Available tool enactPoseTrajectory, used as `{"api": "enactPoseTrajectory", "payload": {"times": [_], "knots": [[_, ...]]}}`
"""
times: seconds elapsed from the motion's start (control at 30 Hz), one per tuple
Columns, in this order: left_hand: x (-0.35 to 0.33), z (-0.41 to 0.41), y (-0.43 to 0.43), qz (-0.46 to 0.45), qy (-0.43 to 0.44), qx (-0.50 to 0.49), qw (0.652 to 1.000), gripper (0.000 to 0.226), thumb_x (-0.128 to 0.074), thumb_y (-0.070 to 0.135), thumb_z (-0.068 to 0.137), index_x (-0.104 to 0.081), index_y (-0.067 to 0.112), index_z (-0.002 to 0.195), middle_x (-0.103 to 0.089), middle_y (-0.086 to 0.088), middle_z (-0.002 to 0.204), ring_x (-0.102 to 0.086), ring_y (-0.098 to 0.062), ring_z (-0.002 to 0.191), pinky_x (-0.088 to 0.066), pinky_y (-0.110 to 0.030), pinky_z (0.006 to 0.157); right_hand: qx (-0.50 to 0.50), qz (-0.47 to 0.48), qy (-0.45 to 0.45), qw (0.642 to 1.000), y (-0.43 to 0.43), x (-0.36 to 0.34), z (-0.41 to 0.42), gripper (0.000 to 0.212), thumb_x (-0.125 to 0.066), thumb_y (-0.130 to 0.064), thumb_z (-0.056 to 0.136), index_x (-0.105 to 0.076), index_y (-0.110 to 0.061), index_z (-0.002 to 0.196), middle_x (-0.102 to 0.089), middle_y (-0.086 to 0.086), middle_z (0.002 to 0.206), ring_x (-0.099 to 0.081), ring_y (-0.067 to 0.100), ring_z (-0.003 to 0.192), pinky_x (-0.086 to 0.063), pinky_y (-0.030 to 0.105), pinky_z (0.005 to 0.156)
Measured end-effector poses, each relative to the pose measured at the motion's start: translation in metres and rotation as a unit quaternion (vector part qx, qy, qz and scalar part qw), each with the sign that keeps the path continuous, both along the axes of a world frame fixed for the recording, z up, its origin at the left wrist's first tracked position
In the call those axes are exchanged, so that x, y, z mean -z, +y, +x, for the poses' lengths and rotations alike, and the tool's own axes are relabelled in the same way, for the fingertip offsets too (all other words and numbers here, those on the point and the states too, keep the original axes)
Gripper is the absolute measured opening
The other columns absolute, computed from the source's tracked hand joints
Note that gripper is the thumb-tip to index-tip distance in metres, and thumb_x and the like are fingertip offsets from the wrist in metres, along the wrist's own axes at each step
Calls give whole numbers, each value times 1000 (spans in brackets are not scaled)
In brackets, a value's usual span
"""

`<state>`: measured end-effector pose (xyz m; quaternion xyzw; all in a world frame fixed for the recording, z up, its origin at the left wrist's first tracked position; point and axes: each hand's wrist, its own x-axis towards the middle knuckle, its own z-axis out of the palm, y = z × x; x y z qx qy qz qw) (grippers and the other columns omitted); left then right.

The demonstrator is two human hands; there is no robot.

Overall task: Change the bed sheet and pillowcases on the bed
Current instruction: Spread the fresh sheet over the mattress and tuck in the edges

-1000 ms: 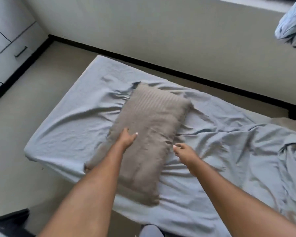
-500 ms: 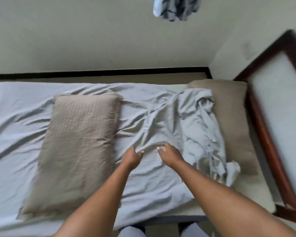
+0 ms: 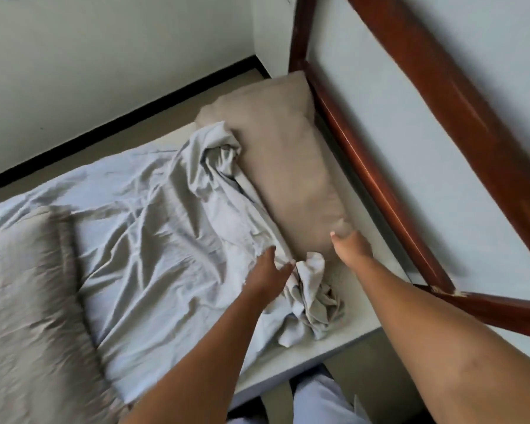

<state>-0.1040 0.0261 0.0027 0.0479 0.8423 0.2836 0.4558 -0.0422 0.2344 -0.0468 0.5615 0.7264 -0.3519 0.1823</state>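
Note:
A crumpled pale grey sheet (image 3: 153, 234) covers most of the mattress (image 3: 334, 341), bunched up along its right side. One beige pillow (image 3: 288, 166) lies against the wooden headboard. A second beige pillow (image 3: 22, 301) lies on the sheet at the left. My left hand (image 3: 268, 270) rests on the bunched edge of the sheet, fingers apart. My right hand (image 3: 351, 247) touches the near end of the headboard pillow, fingers slightly curled; nothing is clearly gripped.
The dark red wooden headboard frame (image 3: 389, 185) runs along the right, with a rail (image 3: 502, 307) crossing under my right arm. A white wall with a black skirting (image 3: 104, 133) lies beyond the bed. My legs show below the mattress edge.
The view has swung right toward the headboard. Both hands left the first pillow and moved right across the sheet to the bunched edge and the headboard pillow.

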Motion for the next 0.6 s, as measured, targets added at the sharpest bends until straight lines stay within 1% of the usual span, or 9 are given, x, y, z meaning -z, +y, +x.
{"api": "enactPoseTrajectory", "payload": {"times": [0.13, 0.2, 0.27, 0.3, 0.37, 0.43, 0.47, 0.53, 0.6], "knots": [[29, -2, 30, -11, -8, 1, 1000, 77, -61, 48, 96, -26, 19, 158, -31, -6, 162, -32, -22, 148, -28, -32, 117, 23, -50, 6, 998, 39, 37, -7, 87, -77, -58, 80, -48, -3, 141, -54, 20, 144, -55, 38, 130, -48, 44, 106], [36, -3, 34, -20, -11, -1, 1000, 77, -60, 48, 96, -25, 20, 159, -29, -5, 163, -30, -22, 149, -28, -31, 116, 17, -79, 5, 997, 49, 43, -11, 100, -79, -62, 74, -38, -9, 149, -48, 16, 150, -50, 36, 135, -45, 46, 109], [41, -2, 39, -31, -13, -6, 999, 78, -60, 49, 96, -23, 21, 159, -27, -4, 164, -30, -23, 149, -29, -32, 116, 22, -131, 3, 991, 56, 50, -15, 105, -81, -62, 74, -29, -14, 152, -44, 12, 153, -47, 35, 138, -42, 44, 109], [44, -2, 40, -35, -16, -13, 999, 78, -60, 50, 96, -23, 21, 159, -27, -4, 164, -31, -23, 148, -30, -33, 118, 28, -156, 9, 987, 56, 53, -18, 106, -82, -64, 70, -31, -15, 150, -46, 10, 151, -48, 33, 137, -43, 43, 108], [45, 0, 42, -39, -23, -26, 999, 77, -59, 50, 96, -25, 19, 158, -32, -5, 161, -34, -23, 147, -32, -38, 118, 25, -161, 24, 986, 57, 60, -23, 112, -82, -76, 52, -44, -17, 139, -55, 6, 143, -54, 31, 130, -46, 44, 108], [42, 1, 44, -46, -27, -30, 998, 75, -60, 50, 96, -30, 16, 155, -42, -8, 154, -43, -24, 140, -37, -40, 115, -10, -147, 29, 989, 54, 66, -25, 105, -76, -84, 46, -57, -20, 127, -65, 4, 129, -61, 31, 122, -48, 48, 105], [34, -2, 48, -43, -27, -37, 998, 76, -60, 54, 93, -32, 15, 153, -49, -8, 149, -48, -25, 136, -39, -41, 112, -35, -129, 25, 991, 52, 52, -31, 94, -74, -83, 55, -61, -20, 123, -68, 6, 126, -62, 33, 119, -47, 49, 105], [34, -1, 50, -37, -37, -54, 997, 91, -57, 69, 81, -34, 16, 150, -58, -10, 140, -55, -24, 128, -44, -44, 109, -77, -75, 37, 994, 39, 31, -38, 67, -69, -69, 80, -65, -15, 121, -69, 10, 123, -62, 36, 117, -44, 47, 104], [36, -1, 52, -31, -41, -82, 995, 102, -54, 75, 70, -31, 19, 152, -61, -14, 136, -57, -26, 128, -45, -46, 109, -101, 6, 64, 993, 31, 10, -43, 50, -63, -57, 92, -67, -13, 117, -71, 12, 119, -63, 36, 114, -44, 45, 101]]}}
